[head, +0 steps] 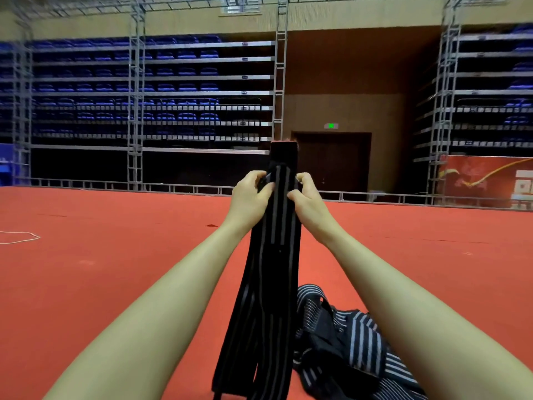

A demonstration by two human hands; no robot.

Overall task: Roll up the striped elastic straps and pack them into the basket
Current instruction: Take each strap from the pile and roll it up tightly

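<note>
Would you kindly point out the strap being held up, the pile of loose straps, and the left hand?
held strap (272, 255), head view, hanging middle section.
strap pile (354, 345), head view, striped folds on the floor.
left hand (249, 199), head view, back of hand.

Far beyond the hand, tiers of blue seats (184, 88) rise behind metal trusses (135, 111), a brown door (331, 160) under a green sign (331, 126), over red floor (115, 255).

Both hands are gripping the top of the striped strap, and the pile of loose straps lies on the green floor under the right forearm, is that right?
Not quite: the floor is red, not green, as the head view shows. The rest holds: the left hand and right hand grip the top of the strap, and the pile lies under the right forearm.
</note>
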